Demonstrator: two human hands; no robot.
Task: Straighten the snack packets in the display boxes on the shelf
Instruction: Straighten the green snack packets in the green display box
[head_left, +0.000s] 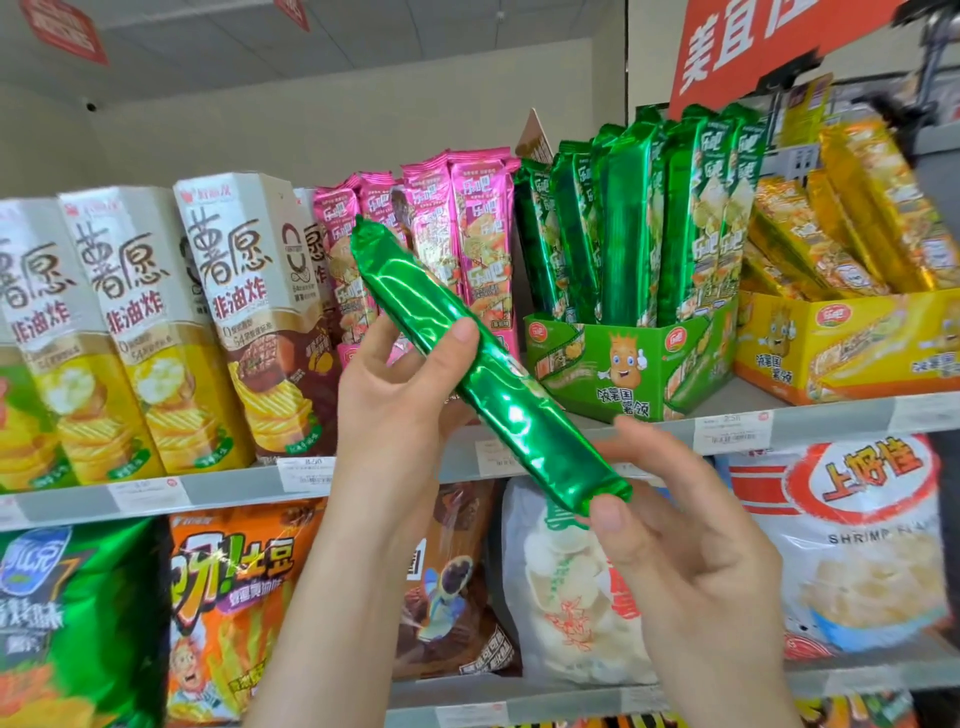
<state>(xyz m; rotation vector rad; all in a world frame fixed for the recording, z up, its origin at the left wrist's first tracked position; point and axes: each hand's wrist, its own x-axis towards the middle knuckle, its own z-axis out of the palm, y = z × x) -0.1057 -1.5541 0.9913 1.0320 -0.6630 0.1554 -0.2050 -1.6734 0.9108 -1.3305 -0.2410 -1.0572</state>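
Note:
A long shiny green snack packet (467, 358) slants from upper left to lower right in front of the shelf. My left hand (400, 400) grips its middle, thumb on the front. My right hand (675, 540) pinches its lower end between thumb and fingers. Behind, on the upper shelf, a green display box (623, 364) holds several upright green packets (644, 218). To its left stand pink packets (457, 234) in a pink box, mostly hidden by the held packet. To its right a yellow display box (841, 353) holds yellow packets (852, 213) leaning left.
Tall chip cartons (156, 332) fill the upper shelf's left part. The shelf edge (810, 421) carries price tags. Below hang large snack bags (852, 540) and an orange bag (228, 613). A red sign (763, 41) hangs at the top right.

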